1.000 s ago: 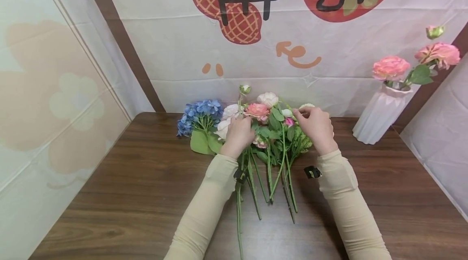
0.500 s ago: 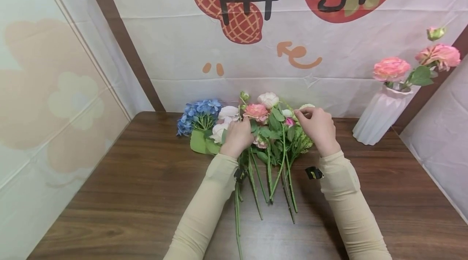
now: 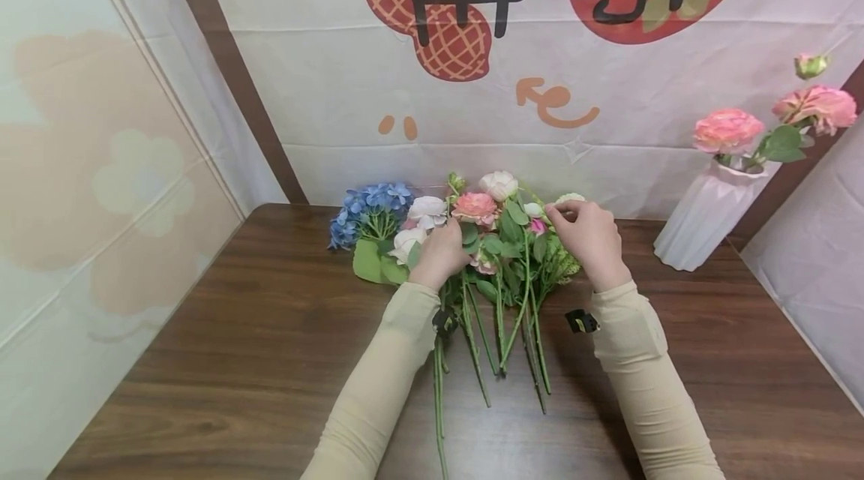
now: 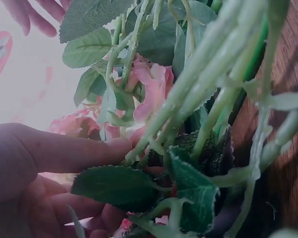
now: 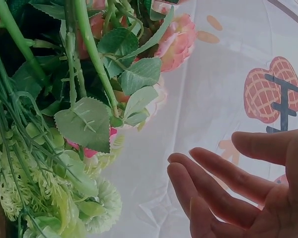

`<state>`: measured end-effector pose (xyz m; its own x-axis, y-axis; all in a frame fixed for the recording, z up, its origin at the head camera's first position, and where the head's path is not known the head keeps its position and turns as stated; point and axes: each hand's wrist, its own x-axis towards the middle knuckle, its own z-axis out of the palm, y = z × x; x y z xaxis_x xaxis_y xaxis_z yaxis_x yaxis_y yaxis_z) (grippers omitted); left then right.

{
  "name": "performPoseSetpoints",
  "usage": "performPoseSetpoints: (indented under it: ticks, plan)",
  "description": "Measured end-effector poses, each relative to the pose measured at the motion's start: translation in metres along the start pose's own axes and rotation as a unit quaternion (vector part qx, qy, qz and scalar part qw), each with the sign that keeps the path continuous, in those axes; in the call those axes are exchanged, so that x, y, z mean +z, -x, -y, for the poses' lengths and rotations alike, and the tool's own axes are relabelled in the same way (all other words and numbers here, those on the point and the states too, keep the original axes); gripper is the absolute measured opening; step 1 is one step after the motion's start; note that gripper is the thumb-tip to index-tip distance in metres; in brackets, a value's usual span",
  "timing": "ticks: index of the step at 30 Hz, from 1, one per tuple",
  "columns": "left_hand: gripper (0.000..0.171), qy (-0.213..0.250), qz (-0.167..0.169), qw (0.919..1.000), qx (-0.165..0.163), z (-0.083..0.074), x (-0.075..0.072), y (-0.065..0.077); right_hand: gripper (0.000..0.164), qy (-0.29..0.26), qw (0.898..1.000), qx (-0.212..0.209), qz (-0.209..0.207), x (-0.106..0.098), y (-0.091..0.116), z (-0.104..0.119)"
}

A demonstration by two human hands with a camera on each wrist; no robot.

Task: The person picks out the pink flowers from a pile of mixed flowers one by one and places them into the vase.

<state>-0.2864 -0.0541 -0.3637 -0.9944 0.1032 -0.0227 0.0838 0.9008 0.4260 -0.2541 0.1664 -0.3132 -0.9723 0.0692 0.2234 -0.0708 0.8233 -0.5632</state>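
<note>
White fabric printed with red and black shapes (image 3: 324, 82) hangs behind a brown wood-grain counter (image 3: 256, 367). From the head view, a bunch of flowers (image 3: 496, 247) lies along the counter's back edge, with long stems (image 3: 439, 397) pointing toward the person; a blue hydrangea (image 3: 374, 204) is at its left end. Well to its right, a white vase (image 3: 702, 217) stands holding pink blooms (image 3: 729, 130). The left hand (image 3: 440, 253) is among the flowers, and the right hand (image 3: 592, 241) is near their right end. From the left wrist view, the left fingers pinch at a green stem (image 4: 178, 94) just above a dark leaf (image 4: 116, 186), beside pink petals. From the right wrist view, the right fingers are spread and slightly bent, apart from a pale green flower (image 5: 105, 204) and the leafy stems.
</note>
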Motion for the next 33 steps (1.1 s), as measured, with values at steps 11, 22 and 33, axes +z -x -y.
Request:
performPoseSetpoints:
  ticks: [11, 22, 33]
  plan:
    - [0.018, 0.058, -0.038, 0.9975, -0.010, 0.002, -0.005, 0.001, 0.050, 0.000, 1.000, -0.001, -0.001, -0.001, 0.001, 0.001]
    - [0.019, 0.072, -0.041, 0.9957, -0.040, -0.001, -0.012, 0.003, 0.056, 0.001, 1.000, -0.009, -0.013, -0.004, 0.003, -0.001]
    - [0.020, 0.103, -0.111, 0.9881, -0.032, -0.004, -0.017, 0.005, 0.058, 0.001, 1.000, -0.014, -0.015, -0.002, 0.003, 0.001]
